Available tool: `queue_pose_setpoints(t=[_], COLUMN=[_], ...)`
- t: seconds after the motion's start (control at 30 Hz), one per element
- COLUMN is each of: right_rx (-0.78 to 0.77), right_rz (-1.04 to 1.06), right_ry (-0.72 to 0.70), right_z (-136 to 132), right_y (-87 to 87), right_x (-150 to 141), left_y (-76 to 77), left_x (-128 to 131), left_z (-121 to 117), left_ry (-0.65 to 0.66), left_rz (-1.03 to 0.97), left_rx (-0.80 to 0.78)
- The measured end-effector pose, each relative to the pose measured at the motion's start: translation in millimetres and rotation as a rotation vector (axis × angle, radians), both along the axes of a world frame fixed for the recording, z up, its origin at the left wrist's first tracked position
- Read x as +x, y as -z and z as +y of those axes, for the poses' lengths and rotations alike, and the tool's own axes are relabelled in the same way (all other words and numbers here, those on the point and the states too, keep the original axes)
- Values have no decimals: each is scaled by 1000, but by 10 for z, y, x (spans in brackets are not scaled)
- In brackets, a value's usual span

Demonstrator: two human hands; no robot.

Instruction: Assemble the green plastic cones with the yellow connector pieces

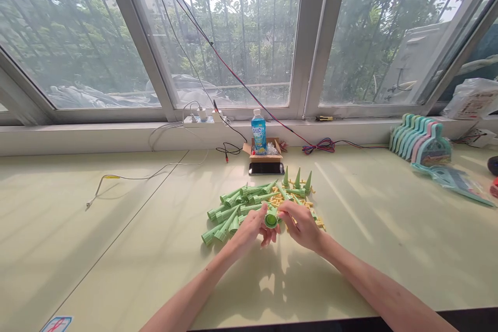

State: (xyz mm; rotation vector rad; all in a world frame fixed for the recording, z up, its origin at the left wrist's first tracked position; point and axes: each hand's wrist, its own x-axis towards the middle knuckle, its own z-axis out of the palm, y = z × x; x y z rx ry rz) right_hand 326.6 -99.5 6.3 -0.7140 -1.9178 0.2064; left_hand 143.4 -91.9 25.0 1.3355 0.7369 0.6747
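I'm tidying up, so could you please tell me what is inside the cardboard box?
The box holds a blue bottle and clear crinkled plastic; its front hides the bottom.

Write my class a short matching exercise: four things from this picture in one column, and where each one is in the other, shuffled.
Things
1. Green cone with its open end facing the camera
2. Small yellow pieces
3. Black phone
4. Bottle of blue liquid

Places
A. Lying flat on the table, in front of the small cardboard box
B. Upright at the small cardboard box
C. Held in the left hand, with the right hand close against it
D. Scattered beside the other green cones, beyond the hands

Pairs: 1-C, 2-D, 3-A, 4-B
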Motion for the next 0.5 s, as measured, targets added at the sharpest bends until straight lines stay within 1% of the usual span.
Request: queue_pose_setpoints(t=[0.33, 0.5], right_rx=[-45, -67], right_rz=[-16, -22], right_ry=[-5, -13], right_z=[-8, -3], right_y=[-1, 15], right_x=[-1, 4], left_y=[48, 53], left_x=[-16, -24], left_z=[19, 30], left_ry=[-34, -61], left_rz=[-25, -20], left_rx=[21, 64])
